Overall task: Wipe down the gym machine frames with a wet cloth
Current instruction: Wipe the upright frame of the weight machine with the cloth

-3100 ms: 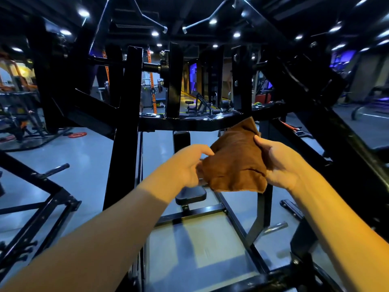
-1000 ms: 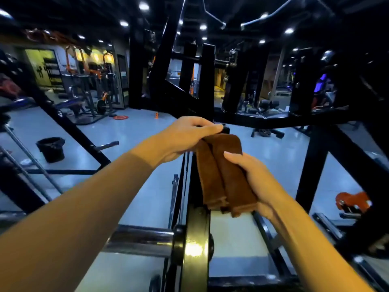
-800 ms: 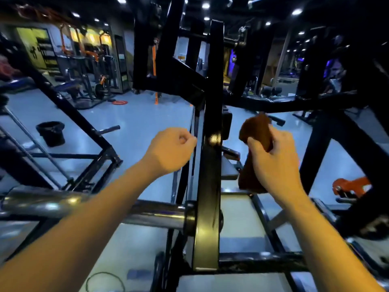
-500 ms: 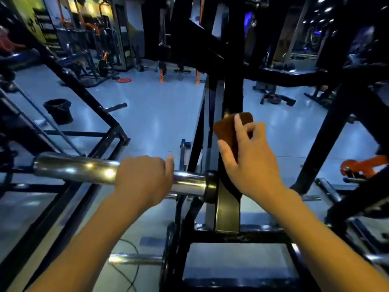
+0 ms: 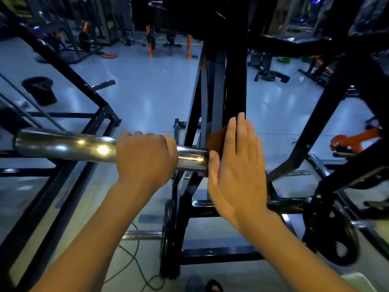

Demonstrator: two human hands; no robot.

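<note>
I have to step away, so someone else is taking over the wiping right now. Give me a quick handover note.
Left hand: grips the chrome sleeve, steadying the machine.
Right hand: flat, fingers straight, pressing the brown cloth against the black upright post, beside where the sleeve joins it.
Done: cannot tell how much of the post is wiped.
Left: finish this post, then the lower crossbars and the other frames.

We see only a brown corner of the cloth; the rest sits hidden under the flat right hand. The left hand covers a stretch of the chrome bar. The black upright runs off the top edge. Bottom right, a weight plate is smeared by blur.
</note>
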